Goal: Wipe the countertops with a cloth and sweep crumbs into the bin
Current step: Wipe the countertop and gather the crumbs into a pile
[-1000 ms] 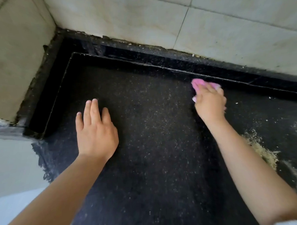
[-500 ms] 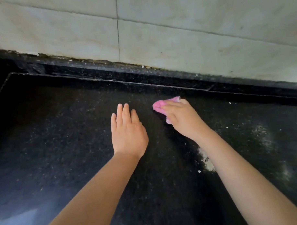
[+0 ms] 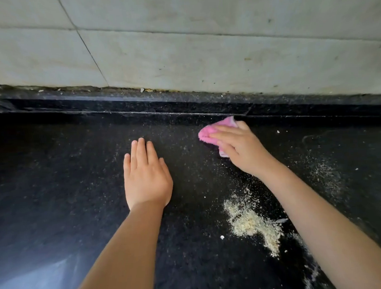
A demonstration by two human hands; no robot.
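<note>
A black speckled countertop (image 3: 67,181) fills the view. My right hand (image 3: 241,149) presses a pink cloth (image 3: 208,133) onto it close to the back ledge, fingers stretched out flat over the cloth and pointing left. Part of the cloth pokes out beyond the fingertips and under the palm. My left hand (image 3: 146,180) lies flat on the counter to the left of the cloth, fingers straight and together, holding nothing. A pale pile of crumbs (image 3: 250,224) lies under my right forearm, with finer dust scattered around it.
A raised black ledge (image 3: 140,105) runs along the back of the counter below a grey tiled wall (image 3: 203,57). Small bits of debris sit in the joint between ledge and wall. More faint dust smears show at the right (image 3: 324,174).
The view has shifted right, away from the left corner. My right hand has slid the cloth along the back ledge; its fingers now lie flatter. The crumb pile is more fully in view.
</note>
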